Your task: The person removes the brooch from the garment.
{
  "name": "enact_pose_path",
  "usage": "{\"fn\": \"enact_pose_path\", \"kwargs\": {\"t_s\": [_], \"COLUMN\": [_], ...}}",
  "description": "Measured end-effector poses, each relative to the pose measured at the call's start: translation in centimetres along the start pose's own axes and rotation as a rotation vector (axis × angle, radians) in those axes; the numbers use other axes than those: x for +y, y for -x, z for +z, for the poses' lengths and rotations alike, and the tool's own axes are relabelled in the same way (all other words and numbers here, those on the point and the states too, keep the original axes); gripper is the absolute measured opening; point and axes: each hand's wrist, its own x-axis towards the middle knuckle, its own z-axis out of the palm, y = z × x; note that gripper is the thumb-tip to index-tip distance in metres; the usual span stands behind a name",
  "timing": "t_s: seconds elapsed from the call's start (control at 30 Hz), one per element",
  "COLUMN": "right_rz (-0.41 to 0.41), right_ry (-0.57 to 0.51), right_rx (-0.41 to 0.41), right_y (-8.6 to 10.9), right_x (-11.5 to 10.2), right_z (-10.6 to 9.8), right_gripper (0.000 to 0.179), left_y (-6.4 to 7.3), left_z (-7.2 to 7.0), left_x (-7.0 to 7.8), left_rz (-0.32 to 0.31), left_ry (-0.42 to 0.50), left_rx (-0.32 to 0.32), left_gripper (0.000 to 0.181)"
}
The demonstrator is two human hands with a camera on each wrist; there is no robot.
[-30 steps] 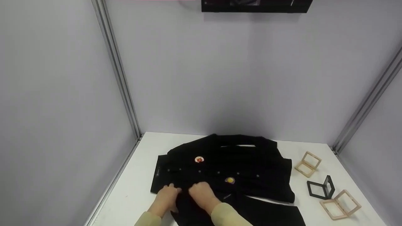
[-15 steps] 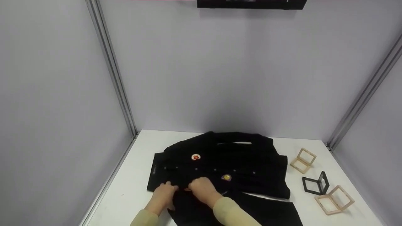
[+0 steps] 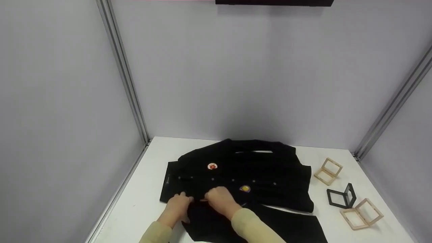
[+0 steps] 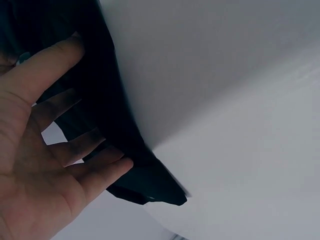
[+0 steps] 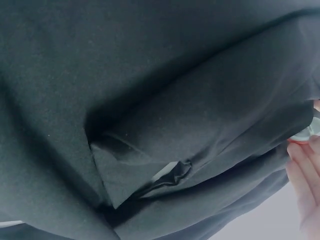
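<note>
A black button-front shirt [image 3: 270,168] lies spread on the white table, with a flower badge [image 3: 212,166] and a yellow smiley badge [image 3: 245,188] on its front. My left hand [image 3: 177,206] holds the shirt's near left part. In the left wrist view the thumb [image 4: 55,65] lies on the dark cloth and the other fingers reach along it, some tips out of sight. Close beside it, my right hand [image 3: 221,199] pinches a round, red-rimmed pin badge [image 5: 305,136] against the cloth. The badge is mostly hidden behind the fingers.
Two pale hinged frames, one [image 3: 328,171] further back and one [image 3: 361,214] nearer, stand open at the table's right side. A black hinged frame [image 3: 341,196] is between them. Grey walls enclose the white table [image 3: 135,202], and a black screen-like object [image 3: 273,2] hangs above.
My right hand has shifted slightly, and a reddish edge of the badge now shows at its fingertips. The left hand stays on the cloth. The head view has tilted slightly.
</note>
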Motion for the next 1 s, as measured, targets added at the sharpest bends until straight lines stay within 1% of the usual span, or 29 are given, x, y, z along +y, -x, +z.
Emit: {"fn": "enact_pose_path", "kwargs": {"t_s": [0.13,0.2,0.23,0.3,0.4,0.47,0.57,0.7,0.83,0.9,1.0], "right_rz": [0.012,-0.009,-0.033,-0.100,-0.207,-0.252,-0.285,-0.302,-0.301,-0.291,-0.245], "right_ry": [-0.038,-0.016,0.016,0.113,0.264,0.322,0.363,0.408,0.422,0.404,0.348], "right_rx": [0.019,0.032,0.042,0.060,0.103,0.111,0.107,0.074,0.044,0.043,0.074], "right_y": [-0.2,-0.2,-0.2,-0.2,-0.2,-0.4,-0.5,-0.6,-0.7,-0.7,-0.4], "right_x": [0.0,0.0,0.0,0.0,-0.1,-0.2,-0.2,-0.2,0.0,0.1,0.2], "right_z": [-0.4,-0.5,-0.6,-0.7,-1.0,-1.1,-1.4,-1.9,-2.1,-2.2,-2.2], "right_gripper": [0.015,0.015,0.014,0.013,0.018,0.021,0.023,0.016,0.013,0.012,0.013], "left_y": [0.0,0.1,0.1,0.2,0.1,0.0,-0.4,-1.0,-1.7,-1.9,-2.2], "left_z": [-0.3,-0.3,-0.3,-0.3,-0.4,-0.3,-0.4,-0.5,-0.7,-0.7,-0.4], "left_x": [0.0,-0.1,-0.1,-0.2,-0.4,-0.5,-0.5,-0.3,0.1,0.3,0.5], "left_rz": [0.007,0.018,0.024,0.037,0.052,0.064,0.076,0.072,0.086,0.103,0.117], "left_ry": [-0.007,0.002,0.008,0.023,0.037,0.041,0.072,0.144,0.178,0.189,0.204], "left_rx": [0.000,0.004,0.009,0.017,0.024,0.041,0.087,0.155,0.211,0.240,0.275], "left_gripper": [0.063,0.062,0.062,0.062,0.060,0.058,0.052,0.045,0.040,0.036,0.031]}}
